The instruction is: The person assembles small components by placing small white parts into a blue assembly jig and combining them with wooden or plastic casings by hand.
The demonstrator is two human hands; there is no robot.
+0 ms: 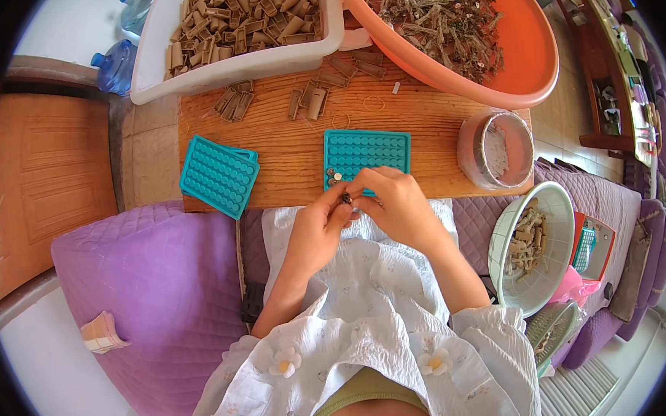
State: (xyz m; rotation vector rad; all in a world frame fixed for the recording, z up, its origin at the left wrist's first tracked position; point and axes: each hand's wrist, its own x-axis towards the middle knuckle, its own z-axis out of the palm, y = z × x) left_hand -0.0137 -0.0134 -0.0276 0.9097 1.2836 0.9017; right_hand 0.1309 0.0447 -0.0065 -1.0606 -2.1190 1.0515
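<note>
Close together at the table's front edge, my left hand (pixel 320 225) and my right hand (pixel 395 204) meet with fingers pinched. A small dark piece (pixel 346 198) shows between the left fingertips, its kind too small to make out. The right fingertips press at the same spot, and what they grip is partly hidden. Just beyond lies a teal tray (pixel 378 140) with rows of round cells, its near edge partly covered by my right hand. A few small round metallic pieces (pixel 335 176) rest on its left near corner.
Stacked teal trays (pixel 219 177) lie left on the wooden table (pixel 285 165). Behind are loose brown plastic casings (pixel 316 102), a white bin (pixel 240 67) of casings and an orange basin (pixel 527 74) of small parts. Rightward stand a clear tub (pixel 476 153) and a pale green basin (pixel 561 251).
</note>
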